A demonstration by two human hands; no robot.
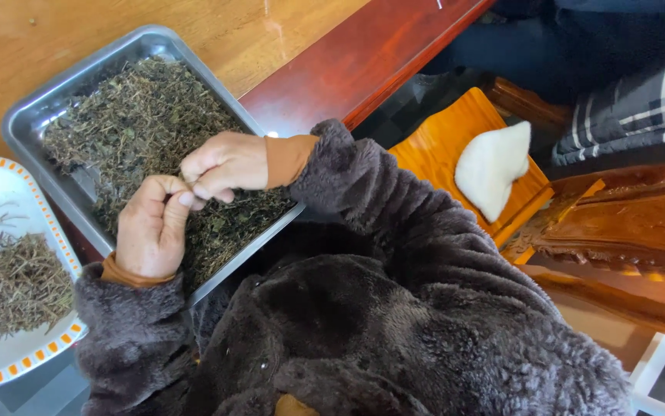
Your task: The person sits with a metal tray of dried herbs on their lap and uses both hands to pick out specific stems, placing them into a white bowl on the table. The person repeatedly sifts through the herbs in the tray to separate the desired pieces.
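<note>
— Dried dark-green leaf-and-stem herb litter (147, 115): we are logging it as heaped across the rectangular grey metal tray (32, 115), which is sitting on the light wooden tabletop (255, 31) and jutting over the red-brown table edge (363, 62) toward our lap.

— And the hands?

— We are holding both over the tray's near half. Our left hand (151, 223) is curling nearly closed, thumb against forefinger; our right hand (225, 166) is pinching likewise, fingertips meeting the left's. Something thin seems to be caught between them, but it is too small for us to be naming it.

— Which way is the litter lying?

— Directly beneath and beyond both hands; the tray's long axis is running diagonally, far-left to near-right. The right hand is sitting nearer the heap's middle.

— Anything beside it?

— We are noting a white oval plate with orange-dashed rim (9, 362) to the left, carrying a pile of pale bare stems (20, 281), and a white cloth (494, 166) on an orange wooden stool (456, 131).
</note>
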